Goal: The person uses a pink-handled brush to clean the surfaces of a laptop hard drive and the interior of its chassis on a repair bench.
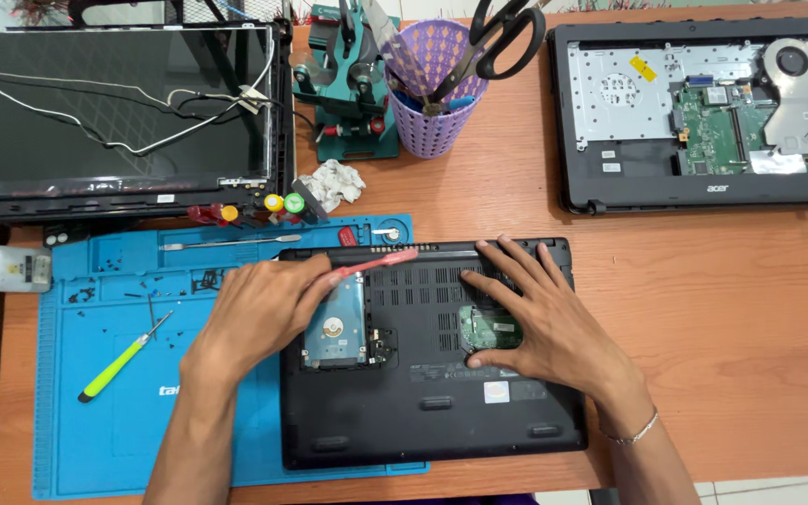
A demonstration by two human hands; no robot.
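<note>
A black laptop base (pixel 441 411) lies upside down, partly on a blue work mat (pixel 95 430). Its open bay shows a silver hard drive (pixel 337 327) and a green memory board (pixel 488 329). My left hand (pixel 259 313) grips a red flat pry tool (pixel 378 263) whose tip lies along the laptop's rear edge. My right hand (pixel 540 313) rests flat on the underside with fingers spread, the thumb beside the memory board.
A yellow-green screwdriver (pixel 123 360) and small screws lie on the mat. A detached screen panel (pixel 114 112) sits at back left, an opened laptop chassis (pixel 703 112) at back right. A purple basket with scissors (pixel 437 84) and a green holder (pixel 353 84) stand between them.
</note>
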